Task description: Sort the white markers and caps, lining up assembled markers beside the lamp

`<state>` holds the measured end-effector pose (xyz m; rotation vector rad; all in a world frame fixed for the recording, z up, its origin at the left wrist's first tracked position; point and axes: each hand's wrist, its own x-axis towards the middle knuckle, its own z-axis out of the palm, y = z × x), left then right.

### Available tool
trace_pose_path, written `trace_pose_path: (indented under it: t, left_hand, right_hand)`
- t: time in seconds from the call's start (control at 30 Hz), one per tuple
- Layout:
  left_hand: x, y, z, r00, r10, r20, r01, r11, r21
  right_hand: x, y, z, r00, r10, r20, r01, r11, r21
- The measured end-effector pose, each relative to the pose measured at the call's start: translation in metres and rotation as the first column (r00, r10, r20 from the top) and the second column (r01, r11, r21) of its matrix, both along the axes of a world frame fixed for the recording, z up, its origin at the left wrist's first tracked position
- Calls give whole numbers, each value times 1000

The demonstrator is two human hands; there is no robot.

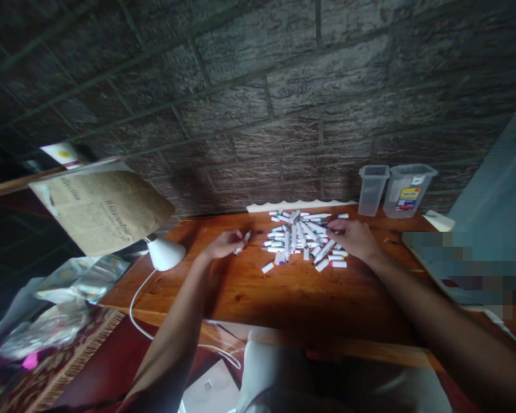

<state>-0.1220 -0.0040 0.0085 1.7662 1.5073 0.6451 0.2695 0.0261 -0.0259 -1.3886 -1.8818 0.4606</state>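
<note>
A heap of white markers [298, 235] and loose caps lies on the wooden table [241, 298]. To the left of the heap, my left hand [226, 244] is closed on a slim white marker [239, 250], held at a slant just above the wood. My right hand [353, 236] reaches in at the heap's right edge. Its thumb and fingers are pinched together among the markers there; what they grip is too small and blurred to make out. Several caps, such as a pink-banded cap [338, 264] and a white cap [267, 267], lie at the heap's near side.
Two clear plastic containers [408, 192] stand at the back right against the stone-patterned wall [262, 115]. A lamp with a newsprint shade [98, 206] and white base [165, 254] occupies the left end, its cord hanging over the edge. Plastic bags [51, 327] lie beyond the table's left side.
</note>
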Motion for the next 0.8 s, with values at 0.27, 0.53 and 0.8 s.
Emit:
trace_pose_path:
  t: [0.27,0.53,0.8]
  left_hand:
    - [-35,1,5,737,144,-660,-220,975,-33]
    - [-20,9,-2,679,293,-673,-265,953,147]
    - [-34,9,-6,678,338,-653,-270,940,206]
  right_hand:
    - [-4,1,-2,991,35,-130,-34,999,6]
    - [5,17,-7,858,12,-513,-37,999,-39]
    - [7,12,11,540,-11,-842,-203,969,-143]
